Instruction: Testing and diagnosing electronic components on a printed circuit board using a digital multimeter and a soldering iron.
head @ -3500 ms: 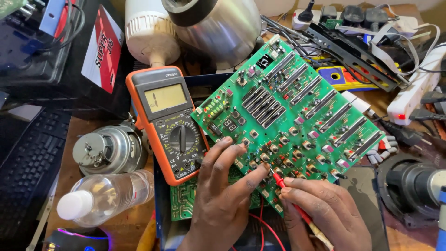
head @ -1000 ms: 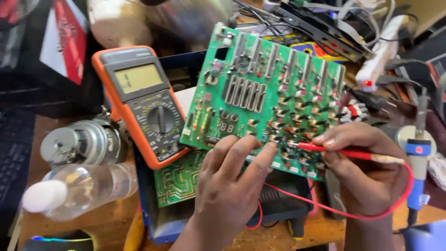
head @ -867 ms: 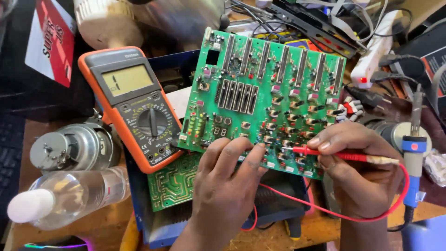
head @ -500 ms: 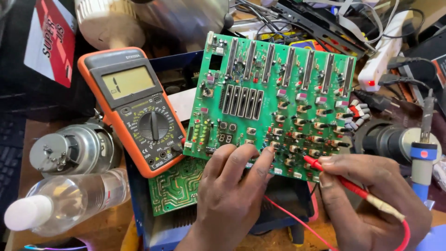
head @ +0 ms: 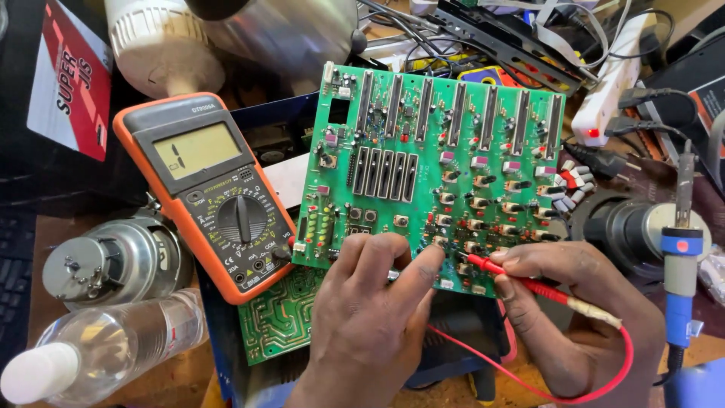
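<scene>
Fingers (head: 423, 268) of the left hand (head: 370, 325) are curling closed and pressing down on the lower edge of the green circuit board (head: 438, 166); something thin and metallic is showing between them, possibly a second probe tip, but I cannot tell for sure. Right hand (head: 581, 317) is pinching the red probe (head: 529, 283) pen-style, closed around its shaft, tip touching a point in the bottom row of small components near the left fingertips. Red lead (head: 544, 385) is looping out under both hands. Board is lying tilted across a dark blue box (head: 226, 355), with a smaller green board (head: 279, 317) poking out beneath its lower left corner. Orange multimeter (head: 208, 193) is sitting just left of the board, touching its edge, dial set and display lit but the reading is too faint to judge. Judging by this, step in hand is point-by-point probing along the bottom component row, and the next move is calling for a steady tip, a glance at the meter, then shifting to the neighbouring pad without bridging adjacent legs. Further out: plastic bottle (head: 106, 355) lying on its side and a small metal motor (head: 106, 261) at left, blue-handled soldering iron (head: 680, 264) standing at right, white power strip (head: 615, 83) and tangled cables at the back of the counter (head: 174, 378).
</scene>
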